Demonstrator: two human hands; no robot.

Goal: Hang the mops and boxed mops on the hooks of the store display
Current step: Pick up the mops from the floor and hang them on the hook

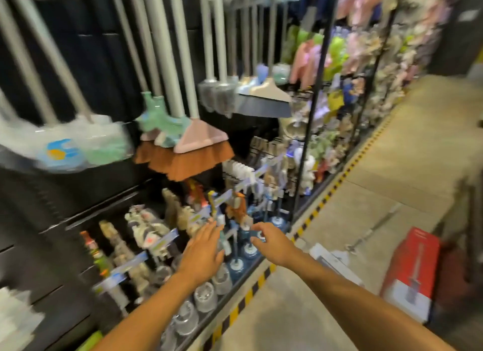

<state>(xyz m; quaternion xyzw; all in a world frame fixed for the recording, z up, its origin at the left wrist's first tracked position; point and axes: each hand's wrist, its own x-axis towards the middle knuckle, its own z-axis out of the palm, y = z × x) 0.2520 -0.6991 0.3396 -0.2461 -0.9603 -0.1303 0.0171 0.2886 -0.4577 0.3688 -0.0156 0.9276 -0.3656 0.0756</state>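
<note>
Both hands are empty right now. Left hand (202,254) is flat with fingers spread, reaching over the low shelf items; right hand (271,242) has its fingers loosely curled, open, not gripping anything, just beside the left.

Whole shot is pretty blurry, btw. Boxed mops are on the floor to the right: a red box (410,275) with a mop picture on it, standing upright, and a white box (330,259) lying near the display's base, well apart from the hooks. A loose mop (376,226) lies on the floor between them, I think.

Up on the black display wall (86,71) brooms and mops already hang by their handles, including a pink-headed broom (190,152) with orange bristles and a bagged mop head (62,144) at left. Small brushes on the lower racks are too blurred to tell.

Yellow-black striped tape (261,277) marks the display's floor edge. Concrete floor (379,152) on the right is mostly open aisle.
</note>
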